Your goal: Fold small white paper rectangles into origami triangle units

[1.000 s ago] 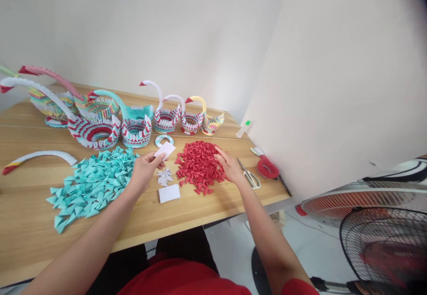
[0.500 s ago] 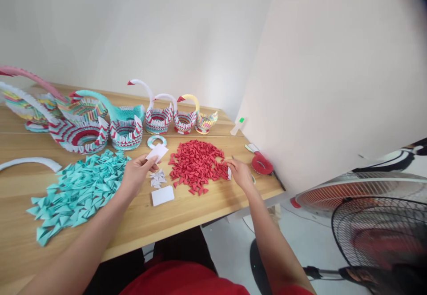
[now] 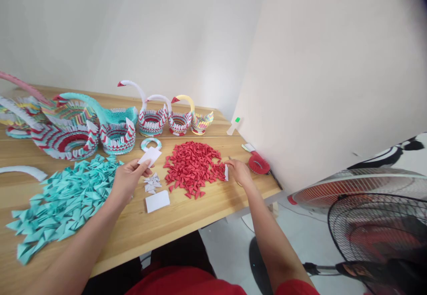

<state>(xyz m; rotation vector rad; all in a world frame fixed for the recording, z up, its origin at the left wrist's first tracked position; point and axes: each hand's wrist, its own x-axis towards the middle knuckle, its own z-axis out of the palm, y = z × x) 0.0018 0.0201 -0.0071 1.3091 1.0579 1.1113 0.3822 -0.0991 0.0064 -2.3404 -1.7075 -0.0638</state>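
My left hand (image 3: 126, 179) pinches a small white paper rectangle (image 3: 150, 156) between thumb and fingers, above the table. Below it lie a few folded white paper triangles (image 3: 152, 183) and a stack of white paper rectangles (image 3: 157, 201). My right hand (image 3: 240, 172) is closed at the right edge of a pile of red folded paper triangles (image 3: 193, 166), its fingertips on a small white paper piece (image 3: 226, 173). A large pile of turquoise folded triangles (image 3: 66, 201) spreads beside my left forearm.
Several folded-paper swans (image 3: 152, 119) stand along the back of the wooden table (image 3: 187, 213). A white-and-turquoise paper ring (image 3: 151, 144) lies before them, a white curved neck (image 3: 25, 170) at left. Red scissors-like handles (image 3: 259, 163) lie near the right edge. A fan (image 3: 376, 237) stands at right.
The view has shifted slightly, so the table things sit further left. My left hand still holds the paper rectangle, and my right hand stays by the red pile with the white piece.
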